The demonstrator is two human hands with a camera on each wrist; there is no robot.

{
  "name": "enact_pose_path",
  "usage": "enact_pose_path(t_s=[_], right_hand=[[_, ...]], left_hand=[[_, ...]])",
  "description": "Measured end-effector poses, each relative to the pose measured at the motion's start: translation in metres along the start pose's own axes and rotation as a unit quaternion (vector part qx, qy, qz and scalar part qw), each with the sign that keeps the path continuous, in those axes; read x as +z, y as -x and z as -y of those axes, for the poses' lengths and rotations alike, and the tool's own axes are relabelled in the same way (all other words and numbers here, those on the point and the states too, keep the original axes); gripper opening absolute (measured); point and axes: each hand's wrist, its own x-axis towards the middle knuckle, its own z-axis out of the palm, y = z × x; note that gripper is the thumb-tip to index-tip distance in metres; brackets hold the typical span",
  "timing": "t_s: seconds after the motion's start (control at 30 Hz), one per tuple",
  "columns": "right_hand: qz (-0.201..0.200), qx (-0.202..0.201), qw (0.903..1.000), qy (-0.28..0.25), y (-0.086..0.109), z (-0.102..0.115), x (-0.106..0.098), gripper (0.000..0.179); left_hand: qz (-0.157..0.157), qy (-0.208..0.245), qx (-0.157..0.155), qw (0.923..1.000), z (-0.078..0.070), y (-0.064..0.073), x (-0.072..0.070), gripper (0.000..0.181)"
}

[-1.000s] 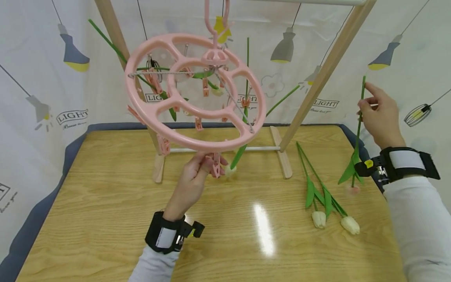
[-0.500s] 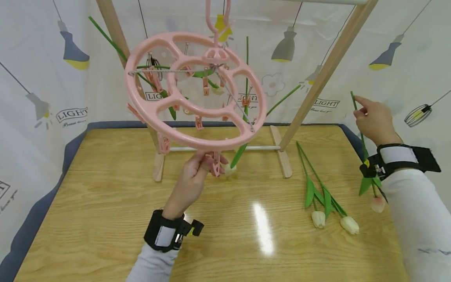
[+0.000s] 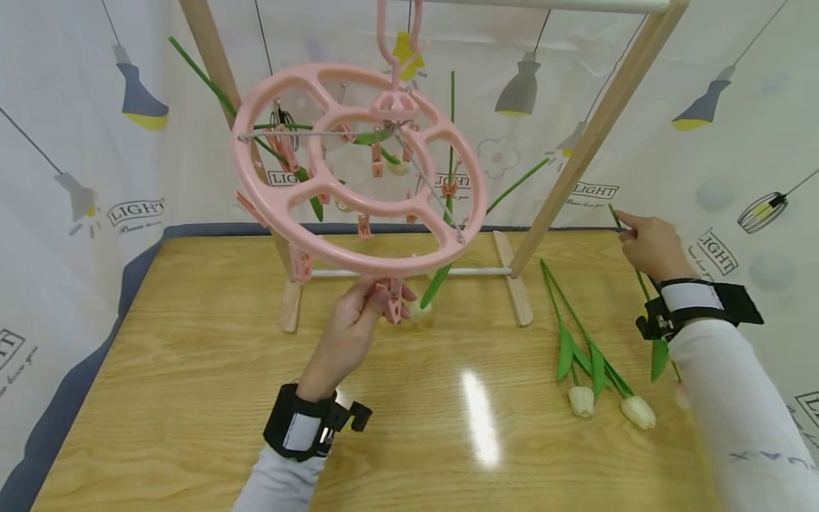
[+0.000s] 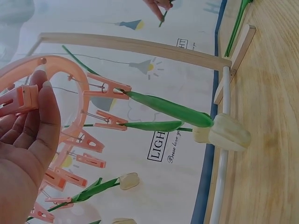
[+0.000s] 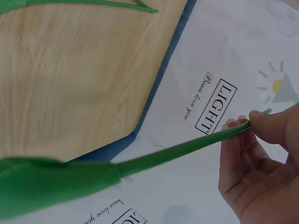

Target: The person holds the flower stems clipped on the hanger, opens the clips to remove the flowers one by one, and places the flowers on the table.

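Note:
A round pink hanger with clothespins (image 3: 384,267) hangs from a hook above the table. At its front edge my left hand (image 3: 345,323) pinches a pink clothespin (image 3: 394,302) between thumb and fingers. Off to the right, my right hand (image 3: 655,245) pinches the green stem (image 5: 173,154) of a tulip near its end. That tulip points bloom-down, and its pale bloom (image 3: 682,396) is partly hidden behind the right forearm. White tulips (image 4: 229,133) hang from other clothespins (image 4: 112,120) on the hanger, stems up.
Two white tulips (image 3: 581,402) lie on the right of the wooden table (image 3: 192,370). A stand with wooden posts (image 3: 598,135) and a white lower bar (image 3: 473,271) rises behind the hanger. A lamp-printed sheet (image 3: 51,235) surrounds the table.
My right hand has moved down and to the left with the tulip, whose bloom has swung behind the forearm. The left hand keeps its hold on the clothespin.

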Motion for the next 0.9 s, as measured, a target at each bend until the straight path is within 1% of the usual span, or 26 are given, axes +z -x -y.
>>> enact_pose_path(t_s=[0.13,0.2,0.27,0.43,0.57,0.7,0.8,0.9], right_hand=[[0.034,-0.01,0.999,0.028,0.002,-0.001,0.01,0.05],[0.043,-0.013,0.9983,0.036,0.004,-0.001,0.017,0.048],[0.049,-0.004,0.9981,0.038,0.005,-0.003,0.025,0.048],[0.06,0.036,0.9972,0.025,0.004,-0.006,0.046,0.049],[0.057,0.032,0.9976,0.021,0.004,-0.007,0.058,0.049],[0.045,0.018,0.9986,0.019,0.007,-0.004,0.063,0.047],[0.044,0.018,0.9988,0.007,0.01,-0.001,0.066,0.047],[0.032,0.014,0.9994,0.001,0.012,-0.001,0.071,0.046]], left_hand=[[0.0,-0.001,0.002,1.0,0.0,0.0,0.001,0.025],[0.0,0.0,0.001,1.0,0.001,0.0,0.002,0.025],[0.0,0.001,0.001,1.0,0.001,0.0,0.002,0.025],[-0.003,0.001,0.001,1.0,0.0,0.0,0.002,0.024],[-0.002,0.002,0.001,1.0,0.001,0.0,0.001,0.026],[-0.003,0.004,0.001,1.0,0.001,0.001,0.001,0.026],[-0.004,0.003,0.0,1.0,0.001,0.001,0.001,0.025],[-0.004,0.002,-0.001,1.0,0.001,0.002,0.001,0.024]])
